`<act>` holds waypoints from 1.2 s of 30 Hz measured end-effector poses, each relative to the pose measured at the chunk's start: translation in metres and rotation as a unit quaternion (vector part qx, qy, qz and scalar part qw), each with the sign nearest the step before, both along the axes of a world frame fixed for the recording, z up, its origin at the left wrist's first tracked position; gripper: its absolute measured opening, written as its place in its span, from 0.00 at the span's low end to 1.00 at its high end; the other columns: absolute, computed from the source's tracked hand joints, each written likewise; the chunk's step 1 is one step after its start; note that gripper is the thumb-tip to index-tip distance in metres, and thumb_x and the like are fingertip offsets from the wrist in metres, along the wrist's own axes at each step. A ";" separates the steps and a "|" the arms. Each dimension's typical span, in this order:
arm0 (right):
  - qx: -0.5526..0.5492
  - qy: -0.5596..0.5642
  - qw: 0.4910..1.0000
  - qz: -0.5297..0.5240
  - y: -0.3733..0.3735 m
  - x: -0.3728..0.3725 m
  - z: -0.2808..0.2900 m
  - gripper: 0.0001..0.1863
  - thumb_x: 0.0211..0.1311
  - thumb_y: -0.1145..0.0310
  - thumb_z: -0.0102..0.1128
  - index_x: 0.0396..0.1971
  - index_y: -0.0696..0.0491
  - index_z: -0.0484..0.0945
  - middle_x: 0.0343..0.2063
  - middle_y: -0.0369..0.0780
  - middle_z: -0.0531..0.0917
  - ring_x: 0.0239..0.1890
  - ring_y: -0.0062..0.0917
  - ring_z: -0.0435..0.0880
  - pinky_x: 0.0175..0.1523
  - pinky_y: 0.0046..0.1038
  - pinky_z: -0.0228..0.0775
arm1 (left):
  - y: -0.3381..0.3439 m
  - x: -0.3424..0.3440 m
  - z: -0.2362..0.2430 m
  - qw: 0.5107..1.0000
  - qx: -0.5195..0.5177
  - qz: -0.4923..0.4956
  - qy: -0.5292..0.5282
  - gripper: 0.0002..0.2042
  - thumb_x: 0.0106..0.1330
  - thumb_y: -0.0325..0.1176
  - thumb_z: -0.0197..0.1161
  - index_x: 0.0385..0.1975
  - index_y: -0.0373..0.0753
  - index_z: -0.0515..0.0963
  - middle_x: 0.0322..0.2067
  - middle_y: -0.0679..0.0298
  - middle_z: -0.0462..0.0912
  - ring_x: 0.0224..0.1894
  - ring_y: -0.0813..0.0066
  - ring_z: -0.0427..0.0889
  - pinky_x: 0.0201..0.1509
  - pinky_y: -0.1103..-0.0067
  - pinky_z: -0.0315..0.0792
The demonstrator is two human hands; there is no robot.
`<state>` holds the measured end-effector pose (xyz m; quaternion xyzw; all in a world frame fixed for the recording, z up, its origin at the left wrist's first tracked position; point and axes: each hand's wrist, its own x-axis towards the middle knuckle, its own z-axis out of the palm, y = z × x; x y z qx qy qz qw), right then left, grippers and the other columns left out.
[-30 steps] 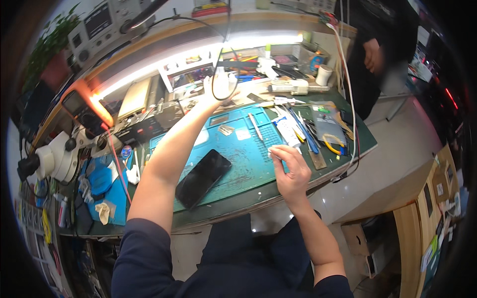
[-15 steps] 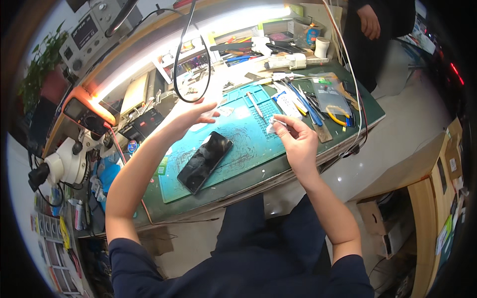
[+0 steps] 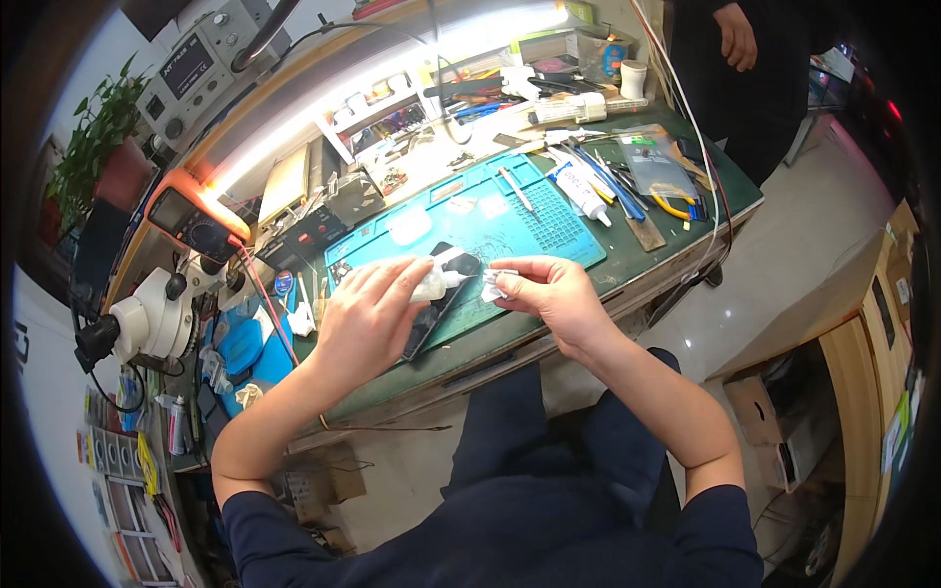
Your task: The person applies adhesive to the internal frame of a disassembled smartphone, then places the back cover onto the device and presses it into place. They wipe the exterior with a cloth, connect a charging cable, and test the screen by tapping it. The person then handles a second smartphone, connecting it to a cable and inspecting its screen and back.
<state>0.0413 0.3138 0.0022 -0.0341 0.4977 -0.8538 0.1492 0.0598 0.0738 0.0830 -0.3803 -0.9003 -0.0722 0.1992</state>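
My left hand (image 3: 368,314) is wrapped round a small whitish squeeze bottle (image 3: 431,284), tilted so its thin nozzle points right. A folded white wipe (image 3: 497,285) is pinched between the thumb and fingers of my right hand (image 3: 561,302). The nozzle tip is right beside the wipe; whether they touch I cannot tell. Below both hands a black smartphone (image 3: 425,331) lies on the teal work mat (image 3: 470,218), partly covered by my left hand and the bottle. A white pen-shaped tool (image 3: 517,190) rests on the mat's far part.
Right of the mat lie a white tube (image 3: 580,192), several hand tools and a clear plastic bag (image 3: 655,165). An orange multimeter (image 3: 196,220) and a white microscope (image 3: 152,314) stand at the left. A cable loop hangs over the bench. Another person's hand (image 3: 735,37) shows at far right.
My left hand has come down and toward me from the back of the mat, now with the bottle in it. The right hand has moved left with the wipe, over the phone's edge.
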 end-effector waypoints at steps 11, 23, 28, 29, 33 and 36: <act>0.021 0.011 1.000 -0.003 -0.003 0.002 -0.002 0.14 0.66 0.74 0.64 0.50 0.63 0.81 0.42 0.41 0.85 0.43 0.21 0.85 0.52 0.24 0.81 | 0.004 -0.003 0.000 0.994 -0.077 -0.022 0.069 0.24 0.55 0.24 0.66 0.55 0.35 0.75 0.50 0.56 0.81 0.52 0.58 0.81 0.55 0.65 0.74; 0.032 0.015 0.999 0.000 -0.001 0.005 0.000 0.14 0.66 0.74 0.64 0.50 0.62 0.81 0.42 0.41 0.85 0.43 0.21 0.85 0.52 0.24 0.81 | 0.003 -0.002 0.002 0.993 -0.081 -0.020 0.078 0.24 0.55 0.24 0.66 0.55 0.35 0.75 0.49 0.56 0.81 0.52 0.57 0.81 0.56 0.65 0.74; 0.015 0.016 1.000 0.007 0.002 0.006 0.003 0.14 0.67 0.73 0.64 0.50 0.62 0.81 0.42 0.41 0.85 0.44 0.22 0.85 0.52 0.25 0.81 | -0.001 0.002 -0.006 1.000 0.002 0.011 -0.020 0.22 0.61 0.24 0.64 0.57 0.34 0.73 0.51 0.54 0.80 0.52 0.58 0.81 0.56 0.67 0.74; 0.007 0.014 1.000 0.010 0.003 0.007 0.004 0.14 0.67 0.73 0.64 0.50 0.62 0.81 0.42 0.41 0.85 0.44 0.22 0.85 0.52 0.25 0.81 | -0.007 -0.001 -0.013 0.996 0.054 0.032 -0.064 0.22 0.63 0.24 0.64 0.58 0.34 0.72 0.51 0.55 0.80 0.53 0.59 0.81 0.56 0.68 0.74; -0.002 0.010 1.000 0.002 0.008 0.005 0.006 0.14 0.67 0.73 0.64 0.50 0.61 0.81 0.43 0.41 0.86 0.44 0.23 0.85 0.53 0.26 0.80 | -0.042 -0.035 -0.039 0.850 0.465 0.020 -0.248 0.22 0.68 0.25 0.61 0.61 0.35 0.68 0.51 0.58 0.80 0.53 0.69 0.80 0.55 0.74 0.74; 0.009 0.000 1.000 -0.014 0.011 0.000 0.006 0.14 0.67 0.74 0.63 0.50 0.62 0.81 0.43 0.41 0.86 0.44 0.23 0.85 0.54 0.26 0.80 | -0.071 -0.058 -0.046 0.854 0.475 0.076 -0.198 0.22 0.66 0.25 0.64 0.60 0.36 0.69 0.50 0.60 0.80 0.49 0.75 0.80 0.52 0.77 0.75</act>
